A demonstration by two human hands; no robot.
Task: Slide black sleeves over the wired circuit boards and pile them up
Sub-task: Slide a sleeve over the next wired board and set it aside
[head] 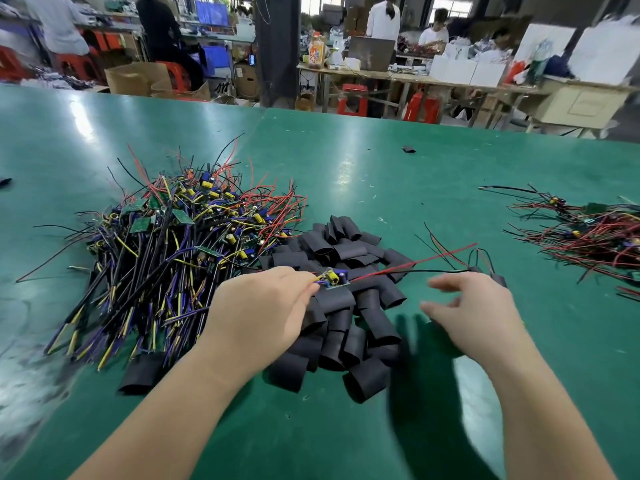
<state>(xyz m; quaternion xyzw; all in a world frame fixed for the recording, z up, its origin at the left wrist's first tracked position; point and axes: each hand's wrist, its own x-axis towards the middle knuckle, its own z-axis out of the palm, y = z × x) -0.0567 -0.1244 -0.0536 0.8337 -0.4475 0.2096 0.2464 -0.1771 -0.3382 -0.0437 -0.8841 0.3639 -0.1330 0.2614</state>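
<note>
Green desk (450,174) is carrying everything. Left hand (263,306) is pinching one wired circuit board (335,281) by its blue and yellow leads, thumb and fingertips closing tight on them, so that grip is narrow and holding the board. Board is hanging just above the heap of black sleeves (341,306), which is lying mid-desk between the two hands. Its red and black wires (415,265) are running off to the right, passing just beyond the right hand (478,310). Right hand is hovering beside the sleeves, motion-blurred, fingers spread and loosely bent, grip wide and holding nothing. Big tangle of unsleeved boards (180,244), showing green boards, yellow parts and red, black and purple leads, is sitting to the left and touching the sleeve heap. Smaller bundle of wired boards (595,237) is lying far right, well apart; cannot tell whether those are sleeved. One stray sleeve (408,149) is lying alone further back. Behind, people are working at other desks, with red stools (351,98) and a cardboard box (138,79) standing on the floor.
</note>
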